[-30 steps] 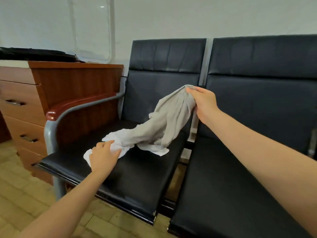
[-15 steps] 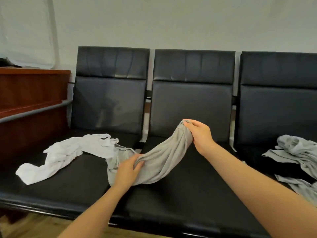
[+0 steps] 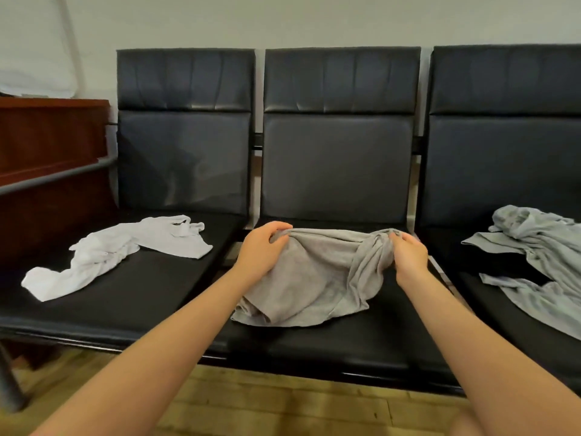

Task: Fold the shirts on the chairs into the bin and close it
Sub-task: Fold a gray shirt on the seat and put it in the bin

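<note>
Early stage: both hands, left (image 3: 262, 250) and right (image 3: 408, 254), clamp grey shirt (image 3: 314, 278) on middle seat (image 3: 314, 341); white shirt (image 3: 119, 250), blue shirt (image 3: 540, 256) unfolded; bin unseen.

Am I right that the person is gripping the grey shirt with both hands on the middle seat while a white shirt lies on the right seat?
Not quite: the head view shows the white shirt on the left seat, not the right. The rest holds: the left hand and the right hand both grip the grey shirt on the middle seat.
</note>
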